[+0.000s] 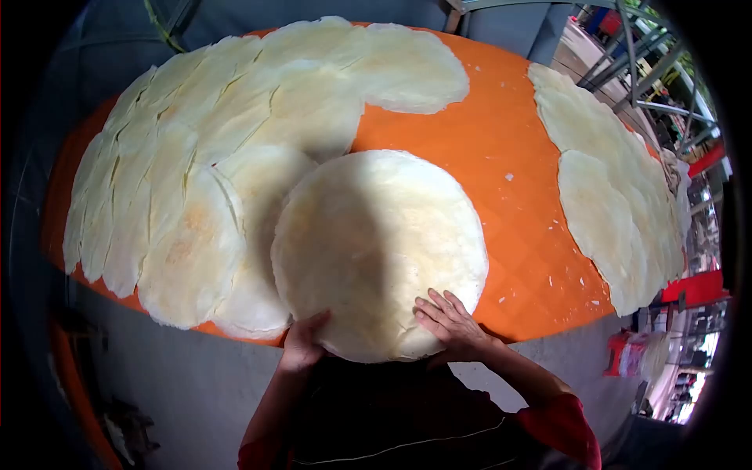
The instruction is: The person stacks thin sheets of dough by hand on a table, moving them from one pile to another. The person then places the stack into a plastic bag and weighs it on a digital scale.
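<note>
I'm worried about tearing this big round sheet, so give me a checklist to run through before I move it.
1. Both hands on it: ok. Left hand at the near-left edge, right hand spread over the near-right part of the round sheet.
2. Bare orange surface to its right: ok.
3. That surface free of bits: not ok, white flecks lie there.
4. Support underneath: cannot tell, hidden.
5. Separate from the overlapping sheets on the left: cannot tell.

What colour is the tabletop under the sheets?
Orange, a plain bright shade; the head view shows it best.
</note>
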Demonstrator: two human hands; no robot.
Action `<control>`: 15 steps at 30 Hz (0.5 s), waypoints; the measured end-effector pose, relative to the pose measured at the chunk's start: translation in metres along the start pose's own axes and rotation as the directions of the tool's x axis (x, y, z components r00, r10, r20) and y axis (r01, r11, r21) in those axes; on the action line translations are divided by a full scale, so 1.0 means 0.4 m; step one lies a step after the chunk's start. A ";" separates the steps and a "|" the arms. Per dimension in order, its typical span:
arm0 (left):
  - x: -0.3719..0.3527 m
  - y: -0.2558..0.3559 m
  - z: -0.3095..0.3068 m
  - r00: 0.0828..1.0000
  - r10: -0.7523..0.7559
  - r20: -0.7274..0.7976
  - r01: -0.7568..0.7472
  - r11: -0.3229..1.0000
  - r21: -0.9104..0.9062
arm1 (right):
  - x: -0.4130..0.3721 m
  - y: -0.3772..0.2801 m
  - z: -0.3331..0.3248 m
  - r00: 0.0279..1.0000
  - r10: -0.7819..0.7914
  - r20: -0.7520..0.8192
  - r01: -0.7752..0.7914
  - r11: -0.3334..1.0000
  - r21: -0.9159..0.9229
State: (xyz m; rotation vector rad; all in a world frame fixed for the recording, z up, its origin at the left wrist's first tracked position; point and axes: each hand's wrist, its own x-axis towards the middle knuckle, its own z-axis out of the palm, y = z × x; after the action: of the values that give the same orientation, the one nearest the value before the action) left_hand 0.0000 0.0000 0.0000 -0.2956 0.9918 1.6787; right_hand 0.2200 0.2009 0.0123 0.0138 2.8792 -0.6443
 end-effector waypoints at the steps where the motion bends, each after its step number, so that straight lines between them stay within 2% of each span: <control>1: 0.001 0.015 0.007 0.999 -0.050 -0.011 0.050 0.999 -0.015 | 0.005 0.004 0.003 0.999 -0.004 -0.052 0.004 1.000 0.002; 2: 0.000 0.030 0.015 0.995 -0.102 -0.020 0.101 0.995 -0.026 | 0.008 0.004 0.004 0.994 -0.005 -0.105 0.005 1.000 0.004; 4: -0.038 0.018 0.059 0.997 0.077 0.014 -0.078 0.960 0.270 | -0.031 0.010 -0.022 0.994 0.022 -0.109 -0.013 0.997 0.080; 5: -0.048 0.023 0.068 0.990 0.134 0.053 -0.144 0.922 0.359 | -0.037 0.009 -0.027 0.994 0.031 -0.104 -0.017 0.991 0.132; 7: -0.068 0.030 0.085 0.961 0.246 0.130 -0.277 0.809 0.518 | -0.053 0.018 -0.027 0.971 0.050 -0.234 -0.026 0.994 0.106; 9: -0.052 0.014 -0.001 0.860 0.339 0.381 -0.507 0.482 0.715 | -0.072 0.025 -0.019 0.934 0.067 -0.351 -0.040 0.996 0.083; 10: -0.025 0.011 -0.020 0.858 0.325 0.398 -0.514 0.520 0.682 | -0.069 0.035 -0.020 0.951 0.048 -0.304 -0.057 0.998 -0.022; 13: 0.005 0.032 -0.064 0.744 0.224 0.629 -0.656 0.067 0.752 | -0.035 0.067 0.011 0.900 -0.070 -0.430 -0.082 0.942 -0.326; 14: 0.003 0.022 -0.066 0.804 0.296 0.516 -0.592 0.319 0.740 | -0.024 0.068 0.017 0.829 -0.168 -0.533 -0.050 0.928 -0.369; 15: 0.001 0.005 -0.049 0.858 0.330 0.393 -0.513 0.551 0.658 | -0.017 0.068 0.009 0.826 -0.193 -0.529 -0.015 0.931 -0.364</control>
State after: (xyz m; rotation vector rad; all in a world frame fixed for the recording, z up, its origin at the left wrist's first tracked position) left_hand -0.0076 -0.0142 -0.0117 0.7476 1.5716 1.5026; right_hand 0.2288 0.2243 -0.0010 0.0163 3.5472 -0.1205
